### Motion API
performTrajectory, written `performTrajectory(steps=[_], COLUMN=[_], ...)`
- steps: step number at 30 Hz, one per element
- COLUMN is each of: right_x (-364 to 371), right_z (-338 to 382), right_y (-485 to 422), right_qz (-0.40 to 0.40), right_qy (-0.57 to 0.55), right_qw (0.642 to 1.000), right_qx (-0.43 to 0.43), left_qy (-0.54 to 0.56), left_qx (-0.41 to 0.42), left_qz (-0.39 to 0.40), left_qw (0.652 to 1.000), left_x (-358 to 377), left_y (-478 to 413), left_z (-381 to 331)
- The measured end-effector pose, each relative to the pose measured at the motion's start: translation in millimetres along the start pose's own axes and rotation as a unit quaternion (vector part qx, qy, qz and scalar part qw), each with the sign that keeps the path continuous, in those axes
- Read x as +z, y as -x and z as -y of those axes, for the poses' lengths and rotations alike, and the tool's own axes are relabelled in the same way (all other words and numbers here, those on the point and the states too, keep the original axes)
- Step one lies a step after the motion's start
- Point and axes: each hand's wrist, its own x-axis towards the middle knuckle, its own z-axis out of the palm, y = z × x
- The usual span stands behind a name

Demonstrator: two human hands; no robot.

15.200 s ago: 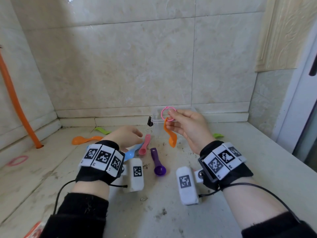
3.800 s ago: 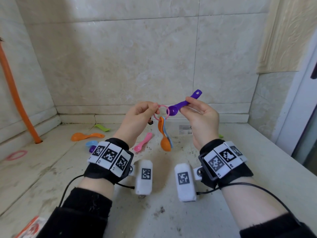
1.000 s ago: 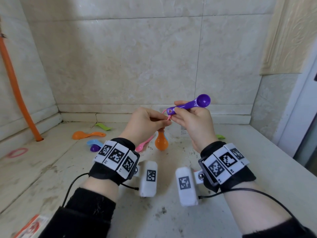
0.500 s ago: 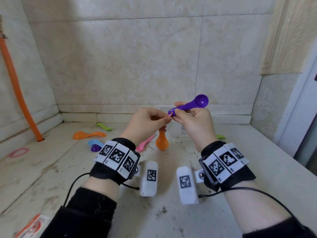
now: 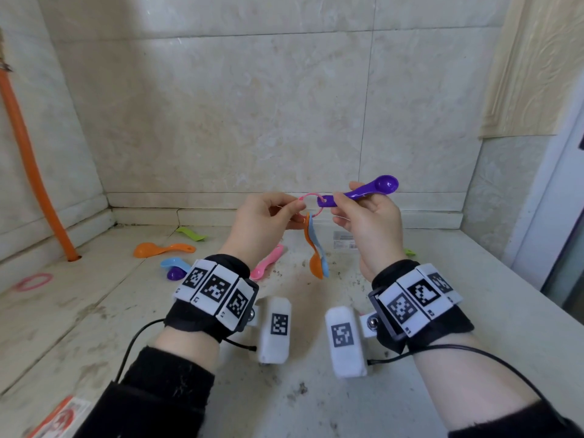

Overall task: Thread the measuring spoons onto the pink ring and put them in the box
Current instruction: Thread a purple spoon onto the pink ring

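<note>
Two were on, orange spoon (image 5: 315, 267) and blue spoon (image 5: 317, 238) dangling below the pink ring (image 5: 311, 194) that the left hand (image 5: 265, 222) pinched, while the right hand (image 5: 369, 222) pinched the purple measuring spoon (image 5: 368, 191) level, its handle hole against the ring for threading.

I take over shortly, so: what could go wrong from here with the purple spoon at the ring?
1. The purple spoon has its handle hole at the pink ring; whether it is threaded I cannot tell. If the right hand lets go early, it may drop.
2. If the left hand loses its pinch on the ring, the hanging orange spoon and blue spoon could fall with it.
</note>
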Motion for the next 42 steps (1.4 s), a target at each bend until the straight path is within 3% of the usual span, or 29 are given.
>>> performTrajectory(steps=[5,13,17,20,24,31,42], right_x=[-1.6,-3.5,-2.3,-0.2,-0.8,2.8,3.3], right_z=[0.1,-9.9,-16.3,-17.1,-19.2,-5.2,-10.8], right_y=[-3.6,-4.4,-4.5,-2.6,-1.8,-0.8,-0.8], right_qz=[-0.028,0.066,0.129,0.159,0.164,0.152,0.164], right_qy=[-0.083,0.027,0.146,0.158,0.166,0.037,0.072], right_qw=[0.995,0.981,0.963,0.955,0.958,0.985,0.984], right_qx=[0.041,0.179,0.185,0.193,0.165,0.073,0.015], left_qy=[-0.018,-0.041,-0.038,-0.028,-0.024,-0.042,-0.004], left_qx=[0.027,0.067,0.078,0.073,0.06,0.07,0.042], left_qz=[-0.033,-0.081,-0.084,-0.082,-0.076,-0.054,-0.018], left_qw=[0.999,0.994,0.993,0.994,0.995,0.995,0.999], left_x=[-0.5,-3.8,-3.1,-2.9,-3.8,-4.1,-6.3], left_y=[1.2,0.3,1.9,2.2,1.0,1.3,-1.7], left_z=[-4.5,-6.6,-8.5,-9.0,-8.0,-6.4,-0.2])
